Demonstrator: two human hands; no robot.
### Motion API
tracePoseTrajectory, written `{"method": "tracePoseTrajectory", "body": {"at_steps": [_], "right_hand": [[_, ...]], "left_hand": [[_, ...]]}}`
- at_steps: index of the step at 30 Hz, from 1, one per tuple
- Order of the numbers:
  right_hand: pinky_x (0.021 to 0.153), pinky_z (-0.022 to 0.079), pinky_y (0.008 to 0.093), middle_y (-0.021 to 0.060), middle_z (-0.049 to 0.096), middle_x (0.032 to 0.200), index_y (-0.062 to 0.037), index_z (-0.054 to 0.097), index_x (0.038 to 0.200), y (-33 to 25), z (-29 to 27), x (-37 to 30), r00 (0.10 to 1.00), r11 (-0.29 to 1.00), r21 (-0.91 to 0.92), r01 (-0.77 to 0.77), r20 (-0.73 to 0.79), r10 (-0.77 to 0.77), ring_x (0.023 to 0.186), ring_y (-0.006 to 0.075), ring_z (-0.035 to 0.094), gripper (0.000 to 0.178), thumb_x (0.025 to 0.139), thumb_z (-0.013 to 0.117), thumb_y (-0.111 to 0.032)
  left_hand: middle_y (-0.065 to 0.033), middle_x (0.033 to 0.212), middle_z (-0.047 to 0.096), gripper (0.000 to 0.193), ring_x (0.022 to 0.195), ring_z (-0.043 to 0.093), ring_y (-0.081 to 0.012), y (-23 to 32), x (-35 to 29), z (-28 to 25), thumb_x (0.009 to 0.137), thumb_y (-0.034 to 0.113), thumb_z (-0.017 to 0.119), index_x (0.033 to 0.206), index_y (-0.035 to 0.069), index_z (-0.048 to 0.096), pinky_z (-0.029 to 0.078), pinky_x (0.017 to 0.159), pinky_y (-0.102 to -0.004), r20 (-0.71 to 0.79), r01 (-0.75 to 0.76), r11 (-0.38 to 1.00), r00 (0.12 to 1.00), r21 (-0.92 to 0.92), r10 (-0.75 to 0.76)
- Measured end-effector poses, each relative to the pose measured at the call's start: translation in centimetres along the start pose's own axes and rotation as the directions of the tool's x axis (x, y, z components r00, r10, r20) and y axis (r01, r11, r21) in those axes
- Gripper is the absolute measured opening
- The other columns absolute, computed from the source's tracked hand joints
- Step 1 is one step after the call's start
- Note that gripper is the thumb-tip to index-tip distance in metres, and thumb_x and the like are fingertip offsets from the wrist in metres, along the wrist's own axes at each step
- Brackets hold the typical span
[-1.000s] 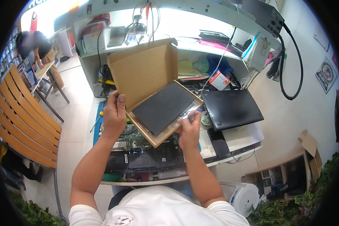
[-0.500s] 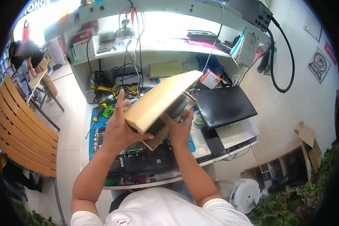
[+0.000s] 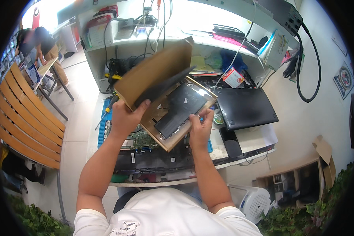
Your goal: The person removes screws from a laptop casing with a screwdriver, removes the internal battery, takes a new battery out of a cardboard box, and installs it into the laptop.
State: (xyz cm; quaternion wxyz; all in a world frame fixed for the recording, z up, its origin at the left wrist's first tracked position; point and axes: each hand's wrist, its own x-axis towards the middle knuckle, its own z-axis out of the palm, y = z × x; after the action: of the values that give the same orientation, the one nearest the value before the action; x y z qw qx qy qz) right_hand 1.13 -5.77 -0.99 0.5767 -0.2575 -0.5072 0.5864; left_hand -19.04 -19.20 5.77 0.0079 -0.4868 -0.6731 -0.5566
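I hold an open brown cardboard box above the workbench. My left hand point(image 3: 128, 116) grips the raised lid point(image 3: 155, 70) together with a dark thin sheet point(image 3: 161, 89) lifted off the contents. My right hand point(image 3: 200, 128) pinches the near right edge of the box tray point(image 3: 167, 141). In the tray lies a flat black rectangular part point(image 3: 181, 108) with a shiny wrapping around it.
Under the box lies an opened laptop with a bare green circuit board point(image 3: 143, 139) on a blue mat point(image 3: 103, 126). A black laptop cover point(image 3: 246, 108) lies to the right. Shelves with cables stand behind, a wooden bench point(image 3: 23, 118) is at left, and a person point(image 3: 39, 39) stands far left.
One second ago the box was open with its lid upright. Half a second ago it was tipped nearly shut. Now the lid is up again and the dark sheet is lifted.
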Motion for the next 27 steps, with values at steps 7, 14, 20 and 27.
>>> {"method": "tracePoseTrajectory", "body": {"at_steps": [7,14,20,27], "right_hand": [[0.109,0.048,0.0341,0.0173,0.047,0.153,-0.0141,0.029,0.16,-0.7,0.0,-0.7,0.996,0.995,0.099,-0.006,0.087,-0.003,0.128,0.0208,0.055,0.073,0.097,0.06,0.009],[0.113,0.049,0.0382,0.0224,0.041,0.161,-0.0191,0.001,0.176,-1.9,0.5,-2.8,0.992,0.996,0.092,0.001,0.126,-0.012,0.14,0.0265,0.053,0.1,0.1,0.061,0.007],[0.107,0.055,0.0405,0.0231,0.037,0.161,-0.0153,0.018,0.174,-3.6,-0.3,-3.2,0.98,0.986,-0.167,0.021,0.198,0.012,0.134,0.0304,0.058,0.093,0.101,0.077,-0.011],[0.11,0.051,0.0505,0.0312,0.031,0.164,-0.0085,0.053,0.151,-5.6,-2.5,-0.8,0.954,0.68,-0.67,0.299,0.225,-0.197,0.137,0.0477,0.057,0.073,0.092,0.089,-0.031]], "left_hand": [[-0.0119,0.11,0.078,0.036,0.098,0.073,-0.0191,-1.2,-0.1,-0.2,0.096,0.019,0.087,0.119,-0.005,0.073,0.057,0.09,-0.0337,-0.109,0.089,0.966,0.987,-0.244,-0.118],[-0.0112,0.127,0.07,0.051,0.118,0.065,-0.0205,-1.9,-0.1,0.1,0.1,0.023,0.084,0.137,-0.002,0.06,0.051,0.103,-0.0353,-0.237,0.025,0.922,0.963,-0.387,-0.126],[-0.0107,0.132,0.066,0.054,0.124,0.06,-0.0204,-2.9,-0.4,0.3,0.104,0.028,0.08,0.142,-0.001,0.056,0.046,0.11,-0.035,-0.369,-0.067,0.929,0.926,-0.364,-0.077],[-0.0099,0.134,0.067,0.05,0.124,0.062,-0.0185,-2.8,-0.5,0.2,0.105,0.022,0.078,0.143,-0.001,0.057,0.046,0.11,-0.0332,-0.366,-0.038,0.915,0.922,-0.402,-0.123]]}}
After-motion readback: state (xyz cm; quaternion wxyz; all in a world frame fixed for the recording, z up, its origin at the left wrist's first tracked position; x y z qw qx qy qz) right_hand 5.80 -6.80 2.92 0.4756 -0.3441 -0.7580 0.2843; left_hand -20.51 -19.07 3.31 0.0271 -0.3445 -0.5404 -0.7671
